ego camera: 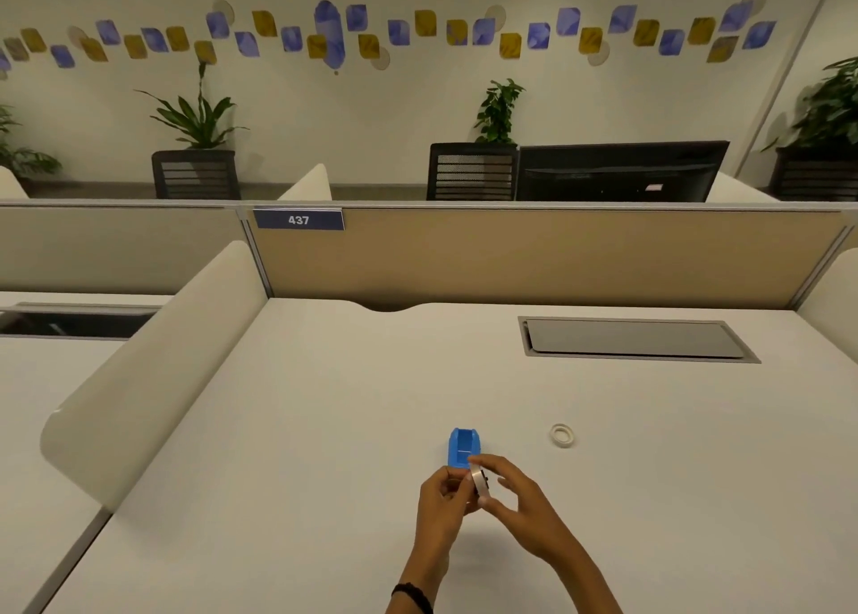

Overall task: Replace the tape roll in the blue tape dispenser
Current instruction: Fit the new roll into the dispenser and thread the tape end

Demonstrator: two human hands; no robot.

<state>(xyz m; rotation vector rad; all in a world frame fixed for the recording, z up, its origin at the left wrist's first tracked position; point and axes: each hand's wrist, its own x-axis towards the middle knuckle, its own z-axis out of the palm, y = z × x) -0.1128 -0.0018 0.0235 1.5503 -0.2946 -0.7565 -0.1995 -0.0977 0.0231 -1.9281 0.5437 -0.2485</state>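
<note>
Partway through, by the look of it: blue dispenser (463,447) standing open and empty on the worktop (325,428), fresh roll not yet seated. Both hands closed around a tape roll (479,480), left hand (443,497) pinching its near side, right hand (515,497) fingers wrapped over its edge. Dispenser just beyond the grip, nearly touching the fingertips. Second, small pale tape ring (562,435) lying flat, off to the right of the grip and apart from it, probably the old one. Left to do: dropping the held roll into the dispenser and threading the tape.
</note>
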